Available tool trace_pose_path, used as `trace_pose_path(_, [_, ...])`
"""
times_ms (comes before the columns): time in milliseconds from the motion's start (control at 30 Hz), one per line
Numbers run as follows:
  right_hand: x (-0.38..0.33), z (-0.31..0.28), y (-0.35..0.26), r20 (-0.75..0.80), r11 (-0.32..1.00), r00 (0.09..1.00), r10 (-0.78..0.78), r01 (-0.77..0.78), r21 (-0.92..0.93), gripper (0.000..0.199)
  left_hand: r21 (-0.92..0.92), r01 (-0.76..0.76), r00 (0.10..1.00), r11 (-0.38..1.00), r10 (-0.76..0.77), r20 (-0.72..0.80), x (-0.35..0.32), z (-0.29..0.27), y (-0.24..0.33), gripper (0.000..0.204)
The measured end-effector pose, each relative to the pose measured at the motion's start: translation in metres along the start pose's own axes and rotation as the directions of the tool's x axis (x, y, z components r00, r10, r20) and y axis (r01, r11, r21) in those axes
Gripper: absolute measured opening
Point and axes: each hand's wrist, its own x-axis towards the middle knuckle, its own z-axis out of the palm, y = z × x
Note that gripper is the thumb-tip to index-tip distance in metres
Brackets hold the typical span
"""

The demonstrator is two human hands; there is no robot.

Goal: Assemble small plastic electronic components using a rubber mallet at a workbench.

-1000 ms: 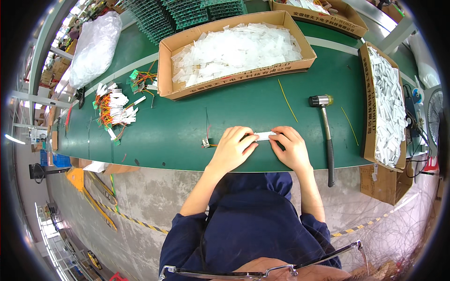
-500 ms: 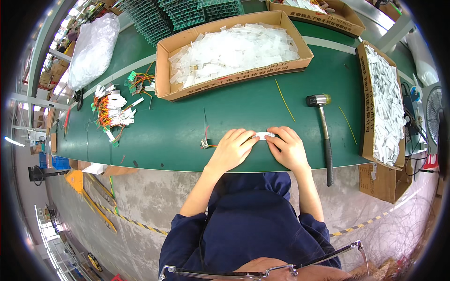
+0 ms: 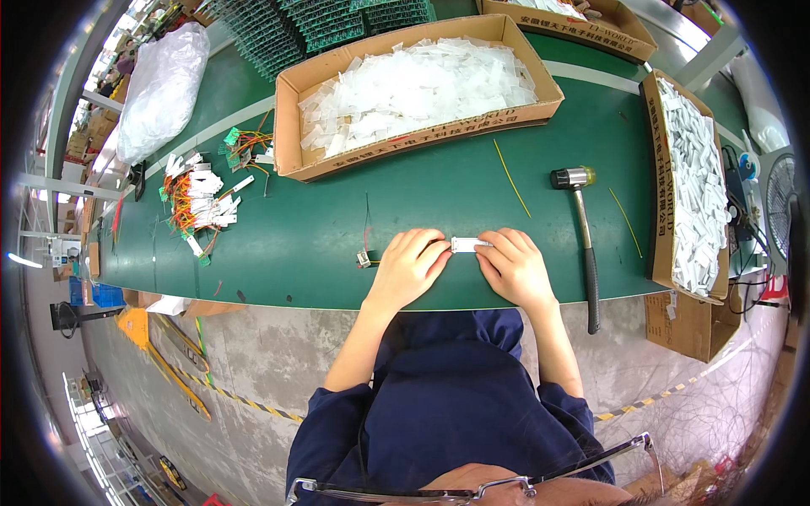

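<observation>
A small flat white plastic case point(image 3: 465, 244) lies crosswise between my two hands near the table's front edge. My right hand point(image 3: 516, 268) pinches its right end between thumb and fingers. At its left end, my left hand point(image 3: 410, 266) is closed, thumb and fingertips pressed together; what they hold is hidden. Just left of that hand sits a small silver-and-white component point(image 3: 364, 258) with thin dark and red wires standing off it. A yellowish wire runs from it under my left hand.
A carton of clear plastic pieces point(image 3: 291, 156) stands behind my hands. To the right lie a mallet point(image 3: 590, 261) and a carton of white cases point(image 3: 661, 202). Wired white pieces point(image 3: 202, 198) are heaped at left, near green circuit boards point(image 3: 325, 25). Two loose yellow wires point(image 3: 511, 179) lie on the green table.
My left hand has slid slightly left, so more of the white case shows. The small component has shifted slightly left too. My right hand has barely moved.
</observation>
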Motion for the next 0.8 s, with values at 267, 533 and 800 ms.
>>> trace_pose_path(267, [0.003,-0.002,-0.001,0.046,0.999,0.999,-0.027,0.029,-0.042,0.023,0.15,-0.047,0.999,0.988,0.048,-0.001,-0.002,-0.003,0.01,0.014])
trace_pose_path(533, [0.003,-0.002,0.001,0.068,0.999,0.997,-0.03,0.031,-0.015,0.026,0.208,0.039,0.999,0.977,-0.044,0.022,0.003,-0.006,0.017,0.01])
trace_pose_path(800, [0.003,-0.002,0.001,0.064,1.0,0.998,-0.02,0.021,-0.016,0.026,-0.021,0.177,0.981,0.984,-0.175,0.085,0.009,-0.002,0.009,0.012])
